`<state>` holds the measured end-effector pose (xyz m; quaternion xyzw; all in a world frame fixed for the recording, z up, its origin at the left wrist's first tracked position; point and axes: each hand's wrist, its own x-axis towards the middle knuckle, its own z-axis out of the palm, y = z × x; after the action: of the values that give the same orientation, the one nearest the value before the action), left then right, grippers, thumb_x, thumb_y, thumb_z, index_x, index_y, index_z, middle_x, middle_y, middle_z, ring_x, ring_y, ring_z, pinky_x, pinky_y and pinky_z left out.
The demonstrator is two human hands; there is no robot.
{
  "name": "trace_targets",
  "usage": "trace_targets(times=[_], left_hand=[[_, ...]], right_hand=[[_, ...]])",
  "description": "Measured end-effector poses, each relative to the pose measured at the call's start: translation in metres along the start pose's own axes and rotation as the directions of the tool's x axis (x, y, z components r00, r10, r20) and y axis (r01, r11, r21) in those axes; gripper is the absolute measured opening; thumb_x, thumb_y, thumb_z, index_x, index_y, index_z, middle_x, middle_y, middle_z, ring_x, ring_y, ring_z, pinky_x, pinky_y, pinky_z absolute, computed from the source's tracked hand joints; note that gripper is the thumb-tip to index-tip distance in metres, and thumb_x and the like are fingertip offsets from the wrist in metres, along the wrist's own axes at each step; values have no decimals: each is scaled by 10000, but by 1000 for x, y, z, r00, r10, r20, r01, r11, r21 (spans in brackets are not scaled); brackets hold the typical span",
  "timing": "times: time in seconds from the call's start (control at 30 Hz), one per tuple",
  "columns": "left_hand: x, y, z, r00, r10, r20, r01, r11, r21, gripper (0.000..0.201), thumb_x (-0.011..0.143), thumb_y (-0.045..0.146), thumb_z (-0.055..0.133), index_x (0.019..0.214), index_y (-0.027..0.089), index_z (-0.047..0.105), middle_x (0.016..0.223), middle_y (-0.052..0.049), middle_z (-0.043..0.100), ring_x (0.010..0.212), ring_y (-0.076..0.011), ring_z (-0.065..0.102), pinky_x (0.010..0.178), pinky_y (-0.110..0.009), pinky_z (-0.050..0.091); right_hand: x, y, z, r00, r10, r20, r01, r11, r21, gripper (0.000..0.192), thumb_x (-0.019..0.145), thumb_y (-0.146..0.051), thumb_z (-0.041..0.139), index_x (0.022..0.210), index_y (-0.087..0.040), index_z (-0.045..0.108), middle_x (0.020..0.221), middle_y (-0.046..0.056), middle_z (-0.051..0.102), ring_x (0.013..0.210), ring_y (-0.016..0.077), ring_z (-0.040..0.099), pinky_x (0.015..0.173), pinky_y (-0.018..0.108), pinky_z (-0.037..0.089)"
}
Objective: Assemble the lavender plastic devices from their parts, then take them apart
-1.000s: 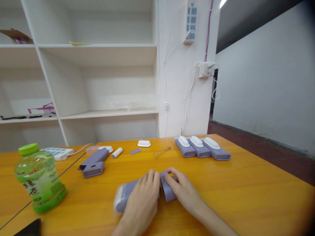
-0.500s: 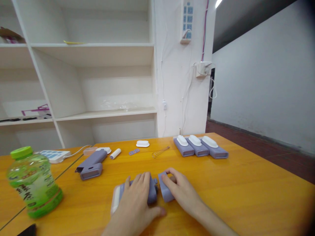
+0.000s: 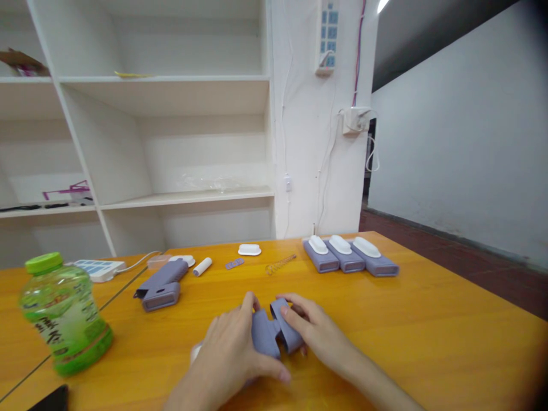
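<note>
Pinching the cap (image 3: 293, 332) beside the body (image 3: 264, 337), the right hand (image 3: 320, 326) might skew it if the left hand (image 3: 229, 345) (clasping the body widely) slips.

White shelves (image 3: 201, 148) stand behind a wooden table (image 3: 385, 319), next to a white wall (image 3: 306, 125) with cables (image 3: 358, 57) running down it. At right, a grey wall (image 3: 462, 137) rises from a dark red floor (image 3: 411, 238), under a dim ceiling (image 3: 413, 34); a lamp (image 3: 382, 5) glows above

The left hand (image 3: 229, 345) hides much of the purple casing (image 3: 264, 335); near left, a black object (image 3: 53, 401) is cut off, unidentifiable
</note>
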<state>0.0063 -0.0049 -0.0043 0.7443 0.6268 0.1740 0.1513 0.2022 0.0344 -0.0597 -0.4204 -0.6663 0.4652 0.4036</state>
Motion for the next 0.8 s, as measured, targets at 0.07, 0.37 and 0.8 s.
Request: trace_targets(times=[0.07,0.37,0.8], left_hand=[[0,1,0,1000,23,14,-22,993,-112,899,402,708,845,1123,241,579,992,-44,698,931,-335,640,744,-330,408],[2,-12,-8,973,-32,230,146,853,-501,632,712,668,703,1106,179,635,1121,-72,679,1077,-294,592,866,-327,425],[5,-4,-10,919,-104,380,373,545,-751,644,617,358,791,1166,198,495,885,-11,713,828,-212,645,735,-290,426]], right_hand=[[-1,-1,1,1000,-14,20,12,998,61,475,938,-556,531,1266,-224,616,863,31,645,580,129,540,419,200,392],[-6,-10,7,998,-24,63,15,990,140,442,943,-525,545,1268,-235,619,955,43,672,617,121,548,462,198,390],[-4,-7,5,994,-25,103,10,990,140,459,929,-538,563,1229,-198,631,877,23,631,575,102,477,467,206,348]])
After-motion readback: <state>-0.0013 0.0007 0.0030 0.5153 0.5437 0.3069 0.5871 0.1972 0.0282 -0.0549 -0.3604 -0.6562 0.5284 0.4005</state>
